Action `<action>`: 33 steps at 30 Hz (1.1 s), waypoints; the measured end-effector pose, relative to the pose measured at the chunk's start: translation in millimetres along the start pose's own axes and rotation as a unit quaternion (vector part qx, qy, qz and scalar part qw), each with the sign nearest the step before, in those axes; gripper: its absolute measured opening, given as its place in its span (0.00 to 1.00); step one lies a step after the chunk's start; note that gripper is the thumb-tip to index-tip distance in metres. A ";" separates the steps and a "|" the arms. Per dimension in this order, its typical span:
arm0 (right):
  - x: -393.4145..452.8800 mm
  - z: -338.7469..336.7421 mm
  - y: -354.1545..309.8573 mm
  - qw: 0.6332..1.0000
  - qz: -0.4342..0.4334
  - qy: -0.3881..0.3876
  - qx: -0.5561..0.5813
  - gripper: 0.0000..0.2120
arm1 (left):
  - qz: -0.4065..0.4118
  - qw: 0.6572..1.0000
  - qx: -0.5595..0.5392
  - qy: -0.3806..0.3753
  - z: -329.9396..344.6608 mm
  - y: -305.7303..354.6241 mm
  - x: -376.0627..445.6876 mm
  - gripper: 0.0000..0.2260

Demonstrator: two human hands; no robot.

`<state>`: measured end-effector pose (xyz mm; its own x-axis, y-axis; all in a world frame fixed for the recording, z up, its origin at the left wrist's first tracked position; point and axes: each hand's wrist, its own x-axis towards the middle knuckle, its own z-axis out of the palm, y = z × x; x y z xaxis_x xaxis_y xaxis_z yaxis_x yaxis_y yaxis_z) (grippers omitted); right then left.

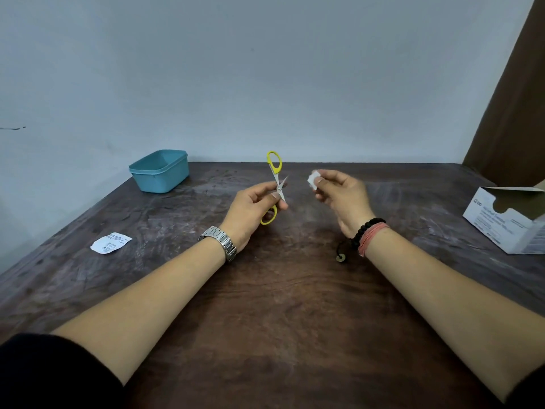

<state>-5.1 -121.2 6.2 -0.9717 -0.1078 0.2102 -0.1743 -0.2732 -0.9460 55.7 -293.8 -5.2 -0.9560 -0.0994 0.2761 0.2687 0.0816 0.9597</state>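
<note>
My left hand [253, 206] holds a small pair of yellow-handled scissors [275, 172] by the pivot above the dark wooden table. The scissors are spread open, one loop up and the other under my fingers. My right hand [342, 196] pinches a small white folded pad [313, 180] between thumb and fingertips, a short way right of the blades and apart from them.
A teal plastic tub [160, 171] stands open at the back left. A torn white printed wrapper [110, 242] lies on the table [280, 305] at the left. A white cardboard box [507, 219] with an open top sits at the right edge. A wall runs behind the table.
</note>
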 end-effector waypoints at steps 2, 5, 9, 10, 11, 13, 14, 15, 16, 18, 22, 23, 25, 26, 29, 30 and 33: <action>-1.6 2.8 -2.8 0.990 -0.098 -0.006 -0.098 0.04 | -0.010 1.000 0.002 0.014 0.4 -0.7 1.2 0.11; -6.9 8.7 -6.4 0.957 -0.190 -0.033 -0.215 0.04 | -0.003 0.998 0.056 -0.005 2.1 -1.6 0.0 0.12; -10.0 11.5 -5.1 0.914 -0.274 -0.048 -0.296 0.04 | 0.021 0.989 0.133 -0.059 5.5 0.6 -3.6 0.12; -9.3 11.2 -3.8 0.901 -0.294 -0.057 -0.314 0.04 | 0.021 0.988 0.134 -0.069 5.8 1.1 -3.9 0.12; -8.8 11.0 -2.0 0.883 -0.316 -0.070 -0.339 0.04 | 0.021 0.988 0.131 -0.074 5.7 1.5 -4.1 0.13; -9.6 11.4 1.8 0.841 -0.359 -0.097 -0.393 0.04 | 0.018 0.990 0.120 -0.069 4.7 1.2 -3.6 0.14; -10.1 11.6 2.8 0.825 -0.373 -0.106 -0.410 0.04 | 0.016 0.992 0.110 -0.061 4.1 0.9 -3.4 0.13; -10.7 11.6 2.9 0.816 -0.381 -0.111 -0.420 0.04 | 0.013 0.993 0.102 -0.053 3.5 0.5 -2.9 0.13; -10.5 11.2 3.2 0.811 -0.384 -0.113 -0.426 0.04 | 0.012 0.994 0.098 -0.047 3.0 0.2 -2.5 0.12; -10.2 10.4 4.0 0.799 -0.388 -0.115 -0.445 0.04 | 0.013 0.994 0.099 -0.037 2.4 -0.4 -2.0 0.12; -9.7 10.1 7.1 0.778 -0.390 -0.128 -0.476 0.05 | 0.018 0.994 0.104 -0.021 2.1 -1.6 -0.8 0.12; -8.3 8.7 6.1 0.789 -0.382 -0.122 -0.466 0.05 | 0.017 0.995 0.100 -0.018 2.4 -2.0 -0.4 0.12; -4.2 3.8 3.3 0.814 -0.365 -0.098 -0.441 0.04 | 0.011 0.996 0.092 -0.011 2.9 -2.6 -0.2 0.12; -2.9 1.7 2.5 0.820 -0.361 -0.089 -0.436 0.04 | 0.008 0.996 0.087 -0.009 3.1 -2.7 -0.3 0.11; -5.6 4.3 4.8 0.804 -0.378 -0.123 -0.443 0.05 | 0.010 0.995 0.099 -0.014 2.6 -2.8 -0.3 0.12; -7.5 7.3 6.6 0.794 -0.385 -0.139 -0.449 0.05 | 0.012 0.995 0.101 -0.018 2.2 -2.5 -0.5 0.12; -4.5 6.0 7.7 0.796 -0.383 -0.137 -0.448 0.06 | 0.003 0.996 0.086 -0.012 0.5 -2.9 0.7 0.11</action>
<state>-1.1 -128.6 -0.5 -0.4761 -0.4765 0.7391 -0.8620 0.4192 -0.2850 54.3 -293.6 -7.8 -0.9575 -0.0742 0.2787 0.2526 0.2509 0.9345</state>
